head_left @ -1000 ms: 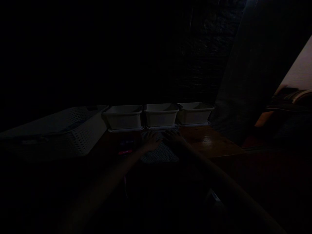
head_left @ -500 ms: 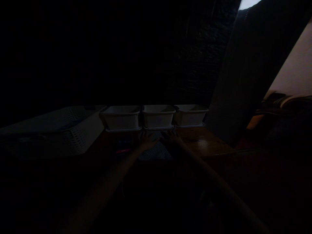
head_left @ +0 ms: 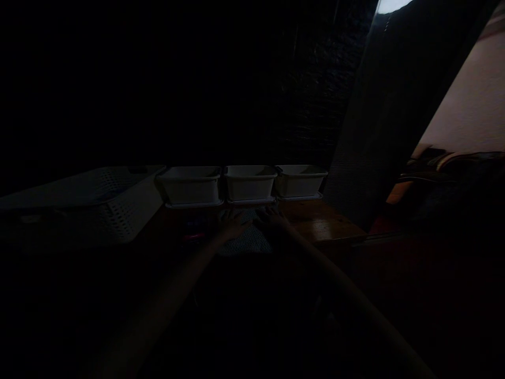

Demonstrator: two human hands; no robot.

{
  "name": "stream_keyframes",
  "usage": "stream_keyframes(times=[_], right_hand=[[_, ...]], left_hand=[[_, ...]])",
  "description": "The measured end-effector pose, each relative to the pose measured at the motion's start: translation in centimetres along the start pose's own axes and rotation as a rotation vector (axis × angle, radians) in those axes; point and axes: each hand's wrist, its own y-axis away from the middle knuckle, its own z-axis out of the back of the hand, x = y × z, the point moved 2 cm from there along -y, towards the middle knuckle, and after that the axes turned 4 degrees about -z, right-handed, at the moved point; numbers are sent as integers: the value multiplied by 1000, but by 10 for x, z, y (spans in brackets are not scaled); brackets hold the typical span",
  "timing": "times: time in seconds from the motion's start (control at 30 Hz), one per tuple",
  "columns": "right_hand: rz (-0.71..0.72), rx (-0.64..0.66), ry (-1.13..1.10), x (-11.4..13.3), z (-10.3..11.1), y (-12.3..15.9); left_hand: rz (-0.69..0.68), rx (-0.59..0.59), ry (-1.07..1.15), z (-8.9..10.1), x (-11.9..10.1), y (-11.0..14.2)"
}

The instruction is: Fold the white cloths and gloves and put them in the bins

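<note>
The scene is very dark. My left hand (head_left: 231, 225) and my right hand (head_left: 271, 218) both lie on a pale patterned cloth (head_left: 248, 242) on a wooden table (head_left: 319, 223). The fingers of both hands look stretched out flat on the cloth, close together, just in front of three white bins. The left bin (head_left: 190, 184), middle bin (head_left: 249, 182) and right bin (head_left: 300, 180) stand in a row at the table's far edge. Both forearms reach forward from the bottom of the view.
A white perforated basket (head_left: 98, 205) lies at the left. A small dark object with a red edge (head_left: 195, 231) sits left of the cloth. A tall dark panel (head_left: 379, 121) rises at the right, with a lit wall (head_left: 469, 105) beyond.
The view has drifted, so the bins and hands sit slightly further left and higher. Both hands stay flat on the cloth.
</note>
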Motion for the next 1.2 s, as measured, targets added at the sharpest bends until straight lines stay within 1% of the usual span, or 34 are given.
stream_keyframes(times=[0.17,0.27,0.37,0.53,0.73,0.8,0.97,1.1,1.2], right_hand=[[0,8,2,-2,0,-1],[-10,-18,7,-2,0,0],[-18,-45,26,-3,-2,1],[-18,-76,28,-7,-3,0],[-27,-36,-3,-8,-2,-10],[-43,-42,0,-9,-2,-12],[-28,-49,42,-13,-6,-11],[0,-86,21,-15,-6,-11],[4,-72,5,-16,-5,-14]], left_hand=[[-2,20,10,3,-1,1],[-24,37,2,5,0,1],[-8,41,0,2,1,-3],[15,14,19,-2,2,-10],[-54,20,30,7,-2,-8],[-46,19,21,8,-4,-8],[42,11,-20,-1,-2,-17],[28,15,-40,-8,2,-23],[13,23,-48,-8,4,-25]])
